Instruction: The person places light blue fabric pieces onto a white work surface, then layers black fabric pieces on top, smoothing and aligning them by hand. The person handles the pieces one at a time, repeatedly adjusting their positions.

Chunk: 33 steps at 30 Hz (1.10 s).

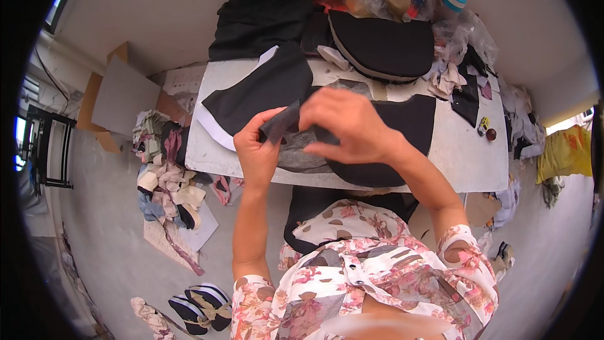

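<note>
My left hand (257, 150) pinches a dark fabric piece (280, 124) between thumb and fingers, above the table's front left part. My right hand (352, 123) is curled against the same piece from the right, slightly blurred, its fingertips at the fabric's edge. Sheer grey cloth (303, 158) hangs or lies beneath both hands. Behind my left hand lies a curved black panel (261, 88) with a white edge. Another curved black panel (409, 123) lies under and beyond my right forearm, partly covered by it.
The white table (469, 157) carries a black half-round padded piece (384, 44), a stack of black cloth (261, 16) and plastic bags (469, 28) at the back. A small dark round object (491, 134) lies at right. Fabric scraps (170, 189) cover the floor at left.
</note>
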Motion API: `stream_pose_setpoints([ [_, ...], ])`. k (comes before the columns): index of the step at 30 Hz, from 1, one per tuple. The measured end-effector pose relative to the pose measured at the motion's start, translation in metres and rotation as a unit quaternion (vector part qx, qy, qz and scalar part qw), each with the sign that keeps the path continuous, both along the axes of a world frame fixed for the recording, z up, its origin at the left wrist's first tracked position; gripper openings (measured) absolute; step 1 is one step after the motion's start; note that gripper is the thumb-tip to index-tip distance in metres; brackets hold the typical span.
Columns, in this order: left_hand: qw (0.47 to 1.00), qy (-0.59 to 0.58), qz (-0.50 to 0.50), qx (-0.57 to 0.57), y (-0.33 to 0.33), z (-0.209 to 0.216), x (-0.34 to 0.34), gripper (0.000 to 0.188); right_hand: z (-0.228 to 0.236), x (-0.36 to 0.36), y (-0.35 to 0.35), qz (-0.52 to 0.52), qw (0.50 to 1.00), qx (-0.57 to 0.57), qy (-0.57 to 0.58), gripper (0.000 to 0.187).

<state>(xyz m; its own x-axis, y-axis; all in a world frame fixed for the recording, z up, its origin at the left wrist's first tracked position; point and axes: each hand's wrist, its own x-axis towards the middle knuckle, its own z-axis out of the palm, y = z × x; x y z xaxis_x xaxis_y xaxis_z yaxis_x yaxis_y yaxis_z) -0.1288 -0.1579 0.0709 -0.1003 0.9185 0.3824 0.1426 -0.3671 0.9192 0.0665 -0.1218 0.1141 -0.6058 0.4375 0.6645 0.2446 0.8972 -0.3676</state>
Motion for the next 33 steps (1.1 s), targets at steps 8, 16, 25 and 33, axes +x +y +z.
stream_pose_setpoints([
  [8, 0.963, 0.188, 0.027, 0.193, -0.036, 0.043, -0.006, 0.012, -0.01, 0.047, 0.03, 0.021, 0.98, -0.059, -0.19, 0.031],
  [16, 0.986, -0.131, -0.095, 0.049, -0.07, 0.027, -0.032, 0.008, -0.003, 0.153, -0.057, 0.029, 0.931, -0.346, 0.11, 0.025],
  [25, 0.958, -0.191, -0.129, -0.169, 0.005, -0.021, 0.027, 0.024, -0.054, 0.188, -0.066, -0.1, 0.822, -0.437, 0.35, 0.022],
  [33, 0.973, -0.086, -0.075, -0.201, 0.051, -0.065, 0.046, 0.026, -0.091, 0.195, -0.053, -0.249, 0.792, -0.452, 0.326, 0.014],
])
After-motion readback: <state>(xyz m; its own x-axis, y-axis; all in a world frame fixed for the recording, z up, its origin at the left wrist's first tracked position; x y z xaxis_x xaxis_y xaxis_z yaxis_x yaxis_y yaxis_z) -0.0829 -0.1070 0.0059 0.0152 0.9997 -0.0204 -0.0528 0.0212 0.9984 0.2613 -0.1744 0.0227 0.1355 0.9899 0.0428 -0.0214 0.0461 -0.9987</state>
